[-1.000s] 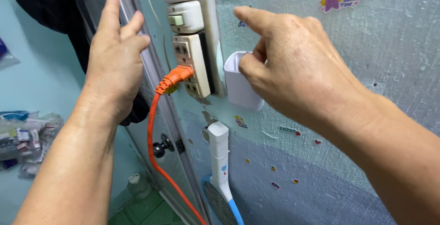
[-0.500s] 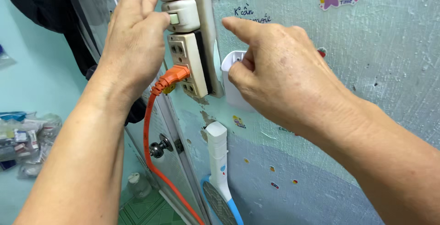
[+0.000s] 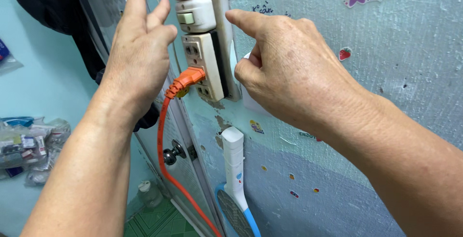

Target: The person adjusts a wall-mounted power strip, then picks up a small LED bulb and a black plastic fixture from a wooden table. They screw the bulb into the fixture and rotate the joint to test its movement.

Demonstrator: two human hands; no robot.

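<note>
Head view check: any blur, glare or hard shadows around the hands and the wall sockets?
Head view: soft, even light, no glare; the left hand, right hand and socket block with the orange plug are sharp; only faint shadow under the right hand; the hands' nearness makes the forearms look oversized at the frame's lower edge.

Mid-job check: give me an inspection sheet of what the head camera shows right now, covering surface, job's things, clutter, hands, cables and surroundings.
Surface: pale blue wall, paint worn, small stickers on it.
Job's things: socket with orange plug in it; two switches above; a white thing mostly hidden behind the right hand.
Clutter: plastic bags at left; small bottle on the floor.
Hands: left hand open, beside the socket; right hand, index finger pointing toward the socket.
Cables: orange cord hanging down from the plug.
Surroundings: door knob; white-handled racket on the wall; dark cloth hanging.
</note>
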